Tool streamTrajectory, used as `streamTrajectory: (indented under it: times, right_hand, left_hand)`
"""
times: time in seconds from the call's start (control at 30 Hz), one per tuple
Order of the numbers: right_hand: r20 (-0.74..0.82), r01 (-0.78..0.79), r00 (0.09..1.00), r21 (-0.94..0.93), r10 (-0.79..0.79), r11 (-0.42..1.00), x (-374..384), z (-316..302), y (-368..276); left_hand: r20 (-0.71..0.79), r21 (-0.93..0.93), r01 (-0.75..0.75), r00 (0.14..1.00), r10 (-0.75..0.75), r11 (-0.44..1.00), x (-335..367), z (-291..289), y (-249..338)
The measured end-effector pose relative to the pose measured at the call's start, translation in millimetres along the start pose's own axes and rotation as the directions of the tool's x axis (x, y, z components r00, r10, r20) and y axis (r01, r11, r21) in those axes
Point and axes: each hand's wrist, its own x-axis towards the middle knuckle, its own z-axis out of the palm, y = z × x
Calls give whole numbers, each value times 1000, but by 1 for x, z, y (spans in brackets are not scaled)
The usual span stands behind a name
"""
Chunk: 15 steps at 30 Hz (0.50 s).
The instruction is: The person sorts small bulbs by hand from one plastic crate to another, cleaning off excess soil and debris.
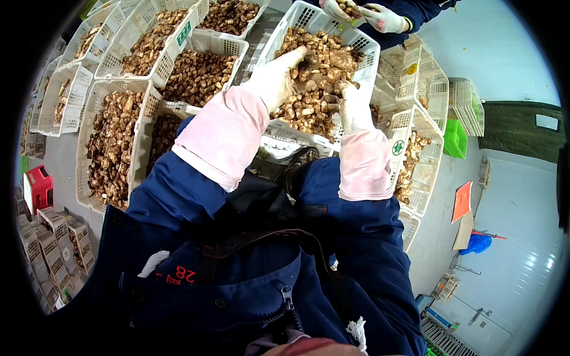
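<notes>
Item: brown, mushroom-like pieces [317, 80], lying heaped in a white slatted crate [371, 64] between 12 and 1 o'clock.
Left hand [278, 78], gloved: reaching into the heap, fingertips pointing toward 1 o'clock; pieces lying against them and spreading from 1 to 5 o'clock. Fingers bending, partly hidden; whether they are gripping a piece, cannot tell.
Right hand [354, 108], gloved: dipping in at the crate's right side, fingers pointing toward 11 o'clock; pieces lying from 8 to 12 o'clock of them. Finger closure: cannot tell.
Orientation: crate's long axis running roughly 1 to 7 o'clock; pieces lying at mixed angles, sharing no single axis.
Adjacent: filled crate [81, 172] standing toward 9 o'clock; co-worker's gloved hand [386, 19] showing near 1 o'clock.
</notes>
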Motion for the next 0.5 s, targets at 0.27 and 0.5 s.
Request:
streamTrajectory:
  times: [0.27, 0.5]
  right_hand:
    - [-56, 3, 998, -59, -6, 998, 14, -15, 18]
    - [24, 373, 923, -288, -383, 882, -12, 31, -10]
  left_hand:
    - [-25, -81, -87, 996, 85, 993, -7, 23, 6]
    - [42, -94, -20, 999, 24, 995, -1, 10, -7]
